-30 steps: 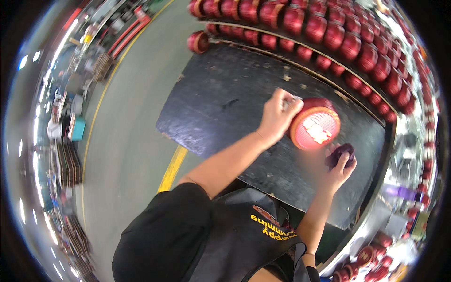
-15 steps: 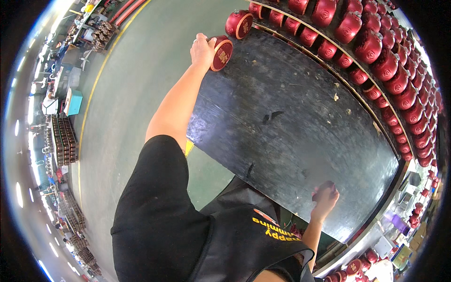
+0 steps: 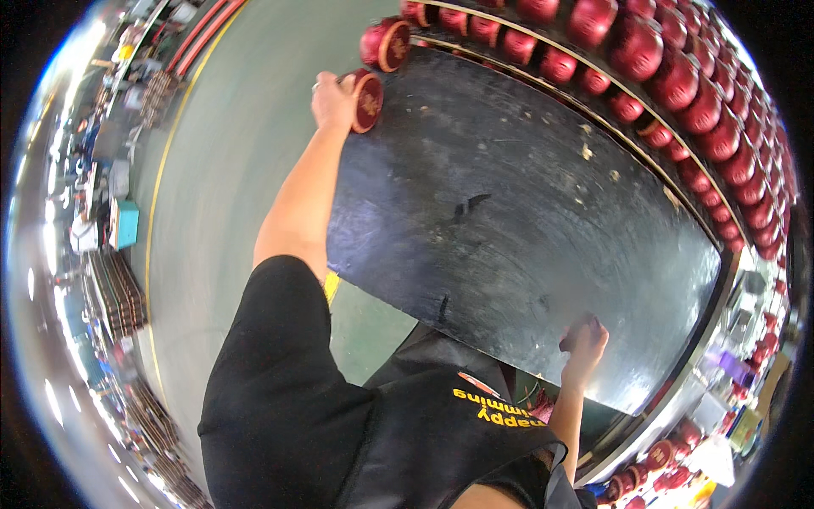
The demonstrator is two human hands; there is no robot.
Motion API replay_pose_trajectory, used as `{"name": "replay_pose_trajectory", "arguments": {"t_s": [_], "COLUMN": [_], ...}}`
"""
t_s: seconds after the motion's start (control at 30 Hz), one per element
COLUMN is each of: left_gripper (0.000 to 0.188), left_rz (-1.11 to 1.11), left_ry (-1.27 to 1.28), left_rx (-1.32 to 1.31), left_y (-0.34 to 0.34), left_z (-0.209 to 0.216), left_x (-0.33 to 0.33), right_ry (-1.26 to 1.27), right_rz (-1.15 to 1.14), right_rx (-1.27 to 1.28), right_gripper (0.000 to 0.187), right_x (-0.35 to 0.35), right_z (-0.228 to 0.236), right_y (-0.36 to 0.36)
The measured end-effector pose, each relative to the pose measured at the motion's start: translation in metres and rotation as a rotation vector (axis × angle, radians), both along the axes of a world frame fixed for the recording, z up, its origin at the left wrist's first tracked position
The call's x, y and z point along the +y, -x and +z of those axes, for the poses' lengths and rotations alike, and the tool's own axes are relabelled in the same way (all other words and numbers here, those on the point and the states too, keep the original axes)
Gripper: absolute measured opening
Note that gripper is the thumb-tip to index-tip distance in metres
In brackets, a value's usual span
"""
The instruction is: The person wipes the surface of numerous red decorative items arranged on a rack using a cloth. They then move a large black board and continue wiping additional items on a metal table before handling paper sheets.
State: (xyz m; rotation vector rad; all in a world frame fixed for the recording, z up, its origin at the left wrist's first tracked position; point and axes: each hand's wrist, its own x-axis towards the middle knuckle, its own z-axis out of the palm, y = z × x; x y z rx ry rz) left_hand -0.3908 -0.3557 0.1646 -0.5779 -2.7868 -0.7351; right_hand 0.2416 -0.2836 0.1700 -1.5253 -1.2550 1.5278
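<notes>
At the far left corner of the black tabletop (image 3: 475, 263), my left hand (image 3: 333, 102) is closed around a dark red, glossy round jar (image 3: 367, 100). The jar lies tipped, its pale-rimmed flat end with a light emblem facing right. Just beyond it sits a similar red jar (image 3: 386, 45), apart from my hand. Over the near right part of the table, my right hand (image 3: 587, 346) is closed on a small dark piece. Its kind cannot be made out, and fingers cover part of it.
Racks of red jars (image 3: 636, 47) curve along the table's far and right sides. A purple box (image 3: 736, 370) and more jars (image 3: 661, 454) stand at the lower right. Green floor (image 3: 225, 170) with a yellow line lies left, beyond it a turquoise bin (image 3: 124, 223).
The whole view has turned slightly, so the table and racks appear shifted left. My left hand still grips the jar, and my right hand still holds the dark piece.
</notes>
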Motion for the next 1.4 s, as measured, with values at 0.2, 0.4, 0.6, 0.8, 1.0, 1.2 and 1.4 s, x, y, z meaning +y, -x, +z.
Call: {"name": "replay_pose_trajectory", "arguments": {"t_s": [0.2,0.4,0.6,0.8,1.0,1.2,1.4], "left_gripper": [0.055,0.052,0.018,0.018,0.040,0.042,0.031], "left_rz": [-0.308,-0.196,-1.268,-1.931,-2.180,-2.188,-2.187], "left_ry": [0.425,0.203,-0.304,-0.336,-0.111,-0.258,-0.516], "left_rx": [0.122,0.348,-0.051,-0.708,-0.473,-0.385,-0.517], "left_y": [0.012,-0.121,-0.533,-1.043,-1.321,-1.414,-1.408], "left_z": [-0.021,0.028,0.052,0.065,0.039,0.000,-0.004], "left_x": [-0.008,0.058,0.272,0.360,0.429,0.446,0.437], "right_ry": [0.028,-0.011,0.065,-0.085,0.057,0.147,0.124], "right_rz": [-0.089,-0.157,-0.352,-0.658,-1.010,-1.167,-1.117], "right_rx": [-0.133,-0.182,-0.012,0.234,0.055,0.218,0.084], "right_gripper": [0.029,0.032,0.034,0.049,0.047,0.052,0.049], "right_x": [-0.007,-0.011,-0.003,-0.037,-0.093,-0.118,-0.098], "right_z": [-0.019,-0.009,-0.033,-0.015,-0.029,-0.041,-0.044], "right_y": [-0.052,-0.162,-0.291,-0.454,-0.549,-0.562,-0.579]}}
